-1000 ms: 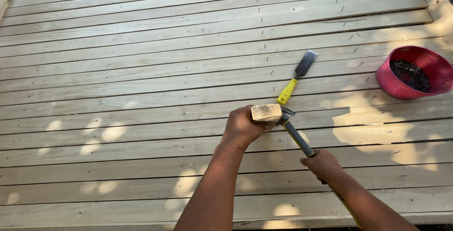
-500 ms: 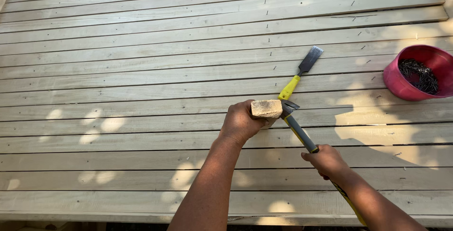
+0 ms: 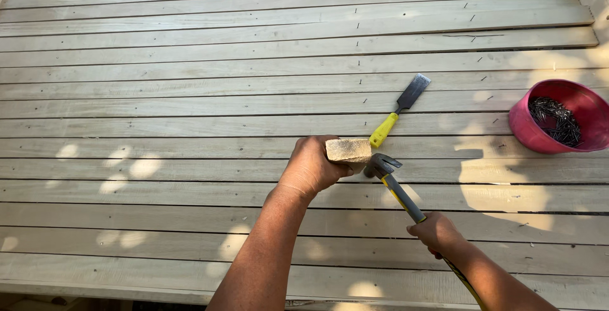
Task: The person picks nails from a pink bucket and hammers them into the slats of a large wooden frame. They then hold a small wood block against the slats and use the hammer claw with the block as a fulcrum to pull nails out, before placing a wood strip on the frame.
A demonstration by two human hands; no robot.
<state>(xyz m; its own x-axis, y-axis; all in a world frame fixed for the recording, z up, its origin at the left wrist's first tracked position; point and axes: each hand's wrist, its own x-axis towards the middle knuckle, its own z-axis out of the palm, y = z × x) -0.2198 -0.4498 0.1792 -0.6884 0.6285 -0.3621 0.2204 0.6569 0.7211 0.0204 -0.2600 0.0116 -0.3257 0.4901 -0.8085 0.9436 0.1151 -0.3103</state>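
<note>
Your left hand (image 3: 312,166) is wrapped around a small pale wooden block (image 3: 348,150), with your fingers closed tight on it. You hold the block low over the grey wooden plank deck (image 3: 158,108), near the middle of the view. Whether the block touches the planks is hard to tell.

Your right hand (image 3: 436,231) is closed around the handle of a hammer with a grey and yellow grip (image 3: 396,187). The hammer's dark metal head sits right beside the block, on its right side, touching it or very close. The handle slants down and to the right into your fist.

Just past the block lies a flat chisel with a yellow handle and a wide dark metal blade (image 3: 399,109). It rests on the deck, tilted, with the blade pointing up and to the right. Its yellow end is near the block but not touching it.

Far to the right sits a round red plastic bowl (image 3: 526,127) full of dark nails (image 3: 555,119). It is well apart from both hands. Small spots of sun fall on the planks.
</note>
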